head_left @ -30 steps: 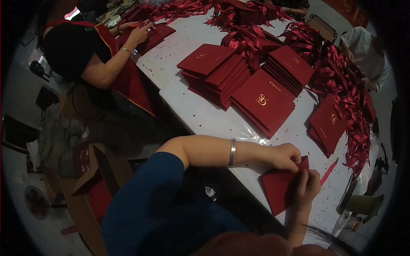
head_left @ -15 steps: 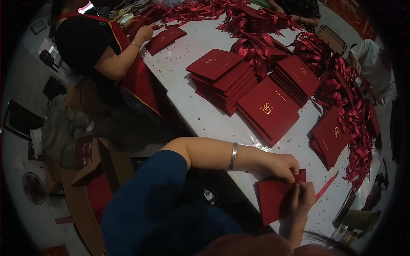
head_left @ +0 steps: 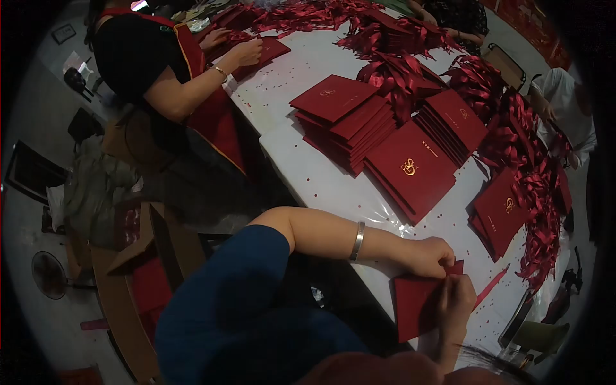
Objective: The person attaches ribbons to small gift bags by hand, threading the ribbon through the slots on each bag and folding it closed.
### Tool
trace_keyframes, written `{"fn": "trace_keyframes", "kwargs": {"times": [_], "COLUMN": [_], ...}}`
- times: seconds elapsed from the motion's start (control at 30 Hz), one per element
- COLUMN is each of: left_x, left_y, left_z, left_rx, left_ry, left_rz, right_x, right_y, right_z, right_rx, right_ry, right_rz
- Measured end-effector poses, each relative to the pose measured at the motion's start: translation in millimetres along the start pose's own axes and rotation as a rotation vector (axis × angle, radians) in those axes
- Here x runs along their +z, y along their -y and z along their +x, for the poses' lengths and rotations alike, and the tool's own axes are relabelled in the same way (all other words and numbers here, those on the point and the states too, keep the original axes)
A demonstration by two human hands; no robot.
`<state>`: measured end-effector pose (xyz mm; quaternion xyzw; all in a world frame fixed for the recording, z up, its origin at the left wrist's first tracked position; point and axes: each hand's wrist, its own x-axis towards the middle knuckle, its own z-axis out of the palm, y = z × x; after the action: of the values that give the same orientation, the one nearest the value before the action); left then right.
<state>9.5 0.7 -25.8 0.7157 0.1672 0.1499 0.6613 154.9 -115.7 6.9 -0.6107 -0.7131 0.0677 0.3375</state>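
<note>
A red paper gift bag [head_left: 416,307] lies flat at the table's near edge, under both of my hands. My left hand [head_left: 431,256], with a silver bracelet on the wrist, reaches in from the left with its fingers pinched at the bag's upper edge; what is between the fingertips is hidden. My right hand [head_left: 459,298] grips the bag's right side, thumb on the front and fingers bent close to my left fingertips. A red ribbon [head_left: 493,287] stretches over the table just right of that hand.
Stacked red bags with gold print [head_left: 410,170] stand ahead on the white table [head_left: 333,205], with another small pile [head_left: 500,208] to the right. Heaped ribbons [head_left: 513,135] line the far right. A person in a red apron [head_left: 221,131] works at far left. A cardboard box [head_left: 154,250] stands below left.
Everything has shifted slightly right and down in view. My hands stay close together on the bag, the left fingers slightly changed in their bend. The person at far left has moved a hand onto a bag.
</note>
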Motion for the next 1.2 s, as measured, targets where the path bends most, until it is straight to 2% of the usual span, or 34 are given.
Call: {"fn": "trace_keyframes", "kwargs": {"times": [0.07,0.1,0.17,0.27,0.33,0.4,0.47,0.5,0.53,0.57,0.63,0.67,0.7,0.77,0.8,0.87,1.0,1.1,1.17,1.2], "left_x": [3,5,8,8,3,4,7,9,12,14,15,16,15,13,14,16,16,14,15,15], "left_y": [-2,-2,1,12,8,5,5,6,7,10,13,12,11,8,6,5,3,7,11,12], "left_z": [-1,-1,0,7,7,4,2,2,2,2,2,3,3,1,1,1,0,0,3,4], "left_rx": [0.023,0.044,0.062,0.066,-0.005,0.001,0.005,0.043,0.083,0.086,0.259,0.265,0.289,0.314,0.28,0.25,0.211,0.22,0.252,0.24], "left_ry": [-0.026,-0.008,0.014,-0.04,-0.048,-0.025,0.001,-0.051,-0.101,-0.095,-0.2,-0.198,-0.21,-0.224,-0.185,-0.145,-0.121,-0.096,-0.087,-0.07], "left_rz": [0.097,0.129,0.16,0.098,-0.047,-0.064,-0.087,0.032,0.15,0.151,0.321,0.322,0.325,0.324,0.287,0.245,0.239,0.237,0.267,0.279], "right_x": [-9,-14,-18,-6,-15,-19,-19,-16,-11,-6,3,4,1,-6,-6,-4,0,-4,-10,-11], "right_y": [3,11,28,25,28,24,14,12,10,8,-6,-10,-5,8,8,6,10,10,11,11], "right_z": [5,8,16,16,23,25,19,17,14,11,5,4,4,6,3,-4,-7,-5,0,2], "right_rx": [-0.008,-0.008,-0.065,-0.176,-0.155,-0.134,0.045,0.048,0.156,0.262,0.317,0.367,0.366,0.316,0.317,0.126,0.107,0.104,0.103,0.098], "right_ry": [0.178,0.178,0.292,0.297,0.286,0.276,0.307,0.307,0.228,0.143,0.093,0.05,0.048,0.01,0.015,0.016,-0.039,0.012,0.226,0.226], "right_rz": [-0.149,-0.153,-0.415,-0.608,-0.543,-0.477,-0.217,-0.218,-0.081,0.054,0.144,0.238,0.234,-0.034,-0.039,-0.161,-0.174,-0.194,-0.245,-0.25]}}
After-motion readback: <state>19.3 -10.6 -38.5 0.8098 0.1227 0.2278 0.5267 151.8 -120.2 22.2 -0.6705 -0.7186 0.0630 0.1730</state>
